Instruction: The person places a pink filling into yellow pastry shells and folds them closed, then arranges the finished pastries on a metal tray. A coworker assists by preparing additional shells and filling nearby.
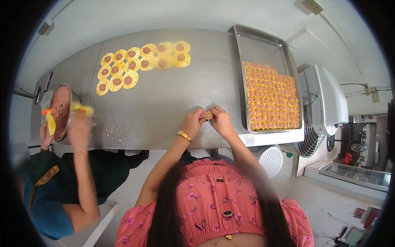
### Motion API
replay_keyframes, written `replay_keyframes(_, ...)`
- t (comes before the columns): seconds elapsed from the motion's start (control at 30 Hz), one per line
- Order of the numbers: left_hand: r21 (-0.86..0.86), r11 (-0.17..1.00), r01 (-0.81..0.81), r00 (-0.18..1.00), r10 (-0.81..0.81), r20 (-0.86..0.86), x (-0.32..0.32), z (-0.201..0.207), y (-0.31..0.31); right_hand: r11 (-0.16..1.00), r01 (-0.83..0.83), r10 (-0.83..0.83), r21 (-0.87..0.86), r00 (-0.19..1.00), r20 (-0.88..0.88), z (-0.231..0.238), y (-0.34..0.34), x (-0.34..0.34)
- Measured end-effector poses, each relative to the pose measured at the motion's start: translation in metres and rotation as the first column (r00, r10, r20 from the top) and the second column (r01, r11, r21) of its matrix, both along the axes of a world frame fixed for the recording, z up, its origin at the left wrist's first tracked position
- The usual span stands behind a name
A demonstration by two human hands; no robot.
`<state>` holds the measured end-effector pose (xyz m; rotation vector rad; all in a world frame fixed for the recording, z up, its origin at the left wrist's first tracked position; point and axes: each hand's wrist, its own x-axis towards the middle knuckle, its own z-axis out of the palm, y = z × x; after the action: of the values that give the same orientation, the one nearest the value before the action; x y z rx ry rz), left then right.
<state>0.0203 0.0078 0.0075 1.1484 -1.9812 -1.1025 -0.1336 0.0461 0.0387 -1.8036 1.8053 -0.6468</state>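
Dumpling (209, 115): sitting small and roundish, its long axis not clear, just left of the metal tray (261, 48) and level with the tray's near end.
Left hand (196, 119): pinching the dumpling's left side, fingertips drawn together; this hand is lying farther from the tray.
Right hand (222, 121): pinching the other side, fingers curled close; this hand is lying nearer the tray.
Tray: running lengthwise away from the person, its raised left wall standing between the right hand and the rows of dumplings (271, 99) inside.
Wrappers (131, 65): lying flat, topped with meat, well left of the tray.
Bowl (73, 95): holding meat, farthest left of the tray; a co-worker's hand (79, 129) is blurring beside it.
Mixer (327, 96): standing just right of the tray.
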Motion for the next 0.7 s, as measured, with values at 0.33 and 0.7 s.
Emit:
replay_keyframes(0.33, 0.015, 1.000, 0.013, 0.996, -0.012, -0.085, 0.001, -0.014, -0.001, 0.990, 0.110, -0.111, -0.091, 0.994, -0.006, -0.005, 0.005, 0.017)
replay_keyframes(0.7, 0.202, 0.977, -0.071, 0.994, 0.085, -0.064, 0.010, 0.007, 0.016, 0.976, 0.088, -0.042, -0.198, 0.973, 0.228, 0.020, -0.010, -0.057)
